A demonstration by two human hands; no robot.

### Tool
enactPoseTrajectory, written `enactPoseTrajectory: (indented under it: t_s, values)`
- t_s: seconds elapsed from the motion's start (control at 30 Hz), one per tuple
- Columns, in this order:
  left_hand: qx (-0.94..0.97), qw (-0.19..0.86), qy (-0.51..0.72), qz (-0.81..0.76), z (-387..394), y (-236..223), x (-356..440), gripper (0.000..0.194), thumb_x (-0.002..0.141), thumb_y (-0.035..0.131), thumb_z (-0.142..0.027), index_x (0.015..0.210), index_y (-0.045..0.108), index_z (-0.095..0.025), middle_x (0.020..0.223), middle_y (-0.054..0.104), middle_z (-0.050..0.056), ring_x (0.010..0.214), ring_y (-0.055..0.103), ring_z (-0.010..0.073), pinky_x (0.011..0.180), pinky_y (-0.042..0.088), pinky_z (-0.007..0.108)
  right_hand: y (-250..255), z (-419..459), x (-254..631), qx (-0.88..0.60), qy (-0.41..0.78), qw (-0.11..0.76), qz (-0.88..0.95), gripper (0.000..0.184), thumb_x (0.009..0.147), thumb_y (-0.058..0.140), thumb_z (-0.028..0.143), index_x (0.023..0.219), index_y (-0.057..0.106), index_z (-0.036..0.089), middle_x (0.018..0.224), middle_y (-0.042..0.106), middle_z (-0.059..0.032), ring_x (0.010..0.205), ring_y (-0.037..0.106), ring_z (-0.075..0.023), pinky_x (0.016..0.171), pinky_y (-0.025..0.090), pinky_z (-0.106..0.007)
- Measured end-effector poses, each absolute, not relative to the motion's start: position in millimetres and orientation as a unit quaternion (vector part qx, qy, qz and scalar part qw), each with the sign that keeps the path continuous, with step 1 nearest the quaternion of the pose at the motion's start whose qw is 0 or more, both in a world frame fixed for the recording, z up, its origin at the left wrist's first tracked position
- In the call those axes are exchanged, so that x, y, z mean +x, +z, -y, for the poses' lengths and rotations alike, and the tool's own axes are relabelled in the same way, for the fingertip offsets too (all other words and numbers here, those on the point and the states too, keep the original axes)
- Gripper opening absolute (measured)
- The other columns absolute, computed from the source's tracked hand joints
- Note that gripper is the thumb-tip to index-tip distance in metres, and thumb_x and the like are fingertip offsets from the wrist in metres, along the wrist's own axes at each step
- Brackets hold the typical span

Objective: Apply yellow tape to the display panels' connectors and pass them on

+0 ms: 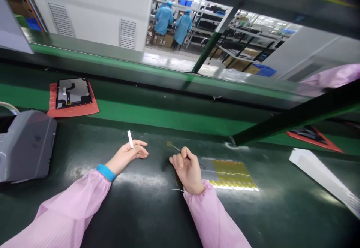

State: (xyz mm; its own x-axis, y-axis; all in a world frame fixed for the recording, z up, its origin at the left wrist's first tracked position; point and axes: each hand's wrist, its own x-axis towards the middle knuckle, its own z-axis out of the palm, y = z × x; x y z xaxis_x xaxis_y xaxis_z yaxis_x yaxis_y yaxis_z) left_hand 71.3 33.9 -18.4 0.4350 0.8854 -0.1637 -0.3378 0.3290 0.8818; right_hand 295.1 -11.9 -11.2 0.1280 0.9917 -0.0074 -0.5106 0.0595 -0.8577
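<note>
My left hand [128, 157] is above the dark green tabletop, its fingers stretched out and slightly apart. A narrow white strip [129, 139] stands up against the base of its index finger; whether it is stuck there or pinched I cannot tell. My right hand [187, 169] is closed around a pair of thin metal tweezers [176, 148], which point up and left. At their tip is a small yellowish piece of film [169, 143]. Just right of that hand lies a clear sheet with rows of yellow film pieces [234, 174], partly covered by the hand.
A grey machine [30, 147] stands at the left edge. Behind it, a flat screen panel [74, 92] lies on a red bubble bag [84, 110]. White paper strips [323, 177] lie at right, near a dark slanted post [281, 122]. Two people in blue [183, 26] work beyond the window.
</note>
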Motion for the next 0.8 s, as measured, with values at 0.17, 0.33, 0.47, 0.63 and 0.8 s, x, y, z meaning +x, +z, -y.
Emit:
enactPoseTrajectory:
  t_s: [0.17,0.33,0.47,0.63,0.8]
  values:
    - [0.404,0.745,0.407,-0.34,-33,-16,70,0.035,0.08,0.078,-0.038,0.102,0.069,-0.012,0.083,0.073,0.007,0.081,0.069,0.0187,0.085,0.053,0.035,-7,9,303,-0.333,0.63,0.663,0.231,0.04,0.085,0.058,0.031,0.062,0.025,0.022,0.04,0.019,0.0109,0.041,0.017,-0.01,0.05,0.035,-0.024]
    - [0.407,0.745,0.403,-0.342,-34,-14,70,0.032,0.08,0.078,-0.037,0.099,0.07,-0.013,0.083,0.073,0.007,0.082,0.068,0.0187,0.086,0.052,0.034,-7,9,304,-0.309,0.65,0.668,0.189,0.046,0.08,0.058,0.028,0.063,0.017,0.021,0.042,0.01,0.0111,0.043,0.012,-0.0101,0.05,0.035,-0.023]
    - [0.409,0.744,0.402,-0.343,-34,-15,69,0.034,0.079,0.079,-0.039,0.099,0.071,-0.013,0.083,0.073,0.007,0.083,0.068,0.0188,0.087,0.052,0.034,-9,9,305,-0.301,0.656,0.667,0.184,0.047,0.08,0.058,0.027,0.063,0.015,0.021,0.04,0.009,0.0109,0.042,0.012,-0.0101,0.05,0.036,-0.024]
    - [0.412,0.744,0.4,-0.343,-33,-13,70,0.031,0.081,0.077,-0.037,0.1,0.07,-0.013,0.084,0.073,0.007,0.083,0.068,0.0191,0.087,0.053,0.035,-11,10,306,-0.299,0.659,0.659,0.203,0.05,0.08,0.058,0.029,0.06,0.013,0.02,0.037,0.007,0.0107,0.039,0.011,-0.0097,0.049,0.034,-0.026]
    - [0.415,0.744,0.4,-0.339,-33,-12,69,0.03,0.083,0.074,-0.036,0.101,0.07,-0.013,0.084,0.072,0.007,0.083,0.068,0.0188,0.087,0.053,0.034,-11,12,307,-0.305,0.657,0.648,0.235,0.055,0.085,0.057,0.037,0.058,0.013,0.02,0.033,0.006,0.0104,0.036,0.012,-0.0099,0.05,0.034,-0.03]
